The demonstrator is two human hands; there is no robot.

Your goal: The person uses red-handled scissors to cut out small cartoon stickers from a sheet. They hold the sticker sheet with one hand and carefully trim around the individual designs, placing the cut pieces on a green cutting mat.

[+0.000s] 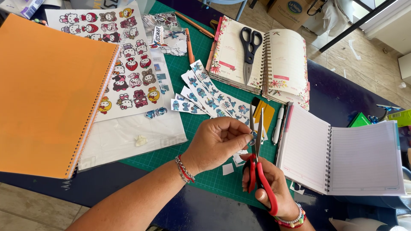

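Sticker cut-out [252, 137], a tiny blue-printed scrap, sits pinched in the left hand [218, 143] right over the green cutting mat [201, 124], close in front of the person where the head camera looks straight down on it. From this one view, the left hand's grip is closed on that scrap, thumb and fingertips bunched tight at its edge, which leaves the rest of the paper free for the blades. The right hand [267, 184] has its fingers through the red handles of the red-handled scissors [258, 162], grip wrapped on them, blades pointing up and away from the body and meeting the scrap just beside the left fingertips. How far apart the blades stand is hard to tell.

White offcuts [233, 164] lie on the mat directly under the hands, just where trimmings drop. Blue character strips [205, 96] fan out near the mat's middle, within easy reach. A printed sticker sheet [124, 60] lies to the left, partly under the orange notebook [47, 94]. Farther back, black scissors [249, 49] rest on an open floral planner [261, 60], parked out of the way. A lined notebook [342, 154] lies open at the right of the dark counter [338, 96].
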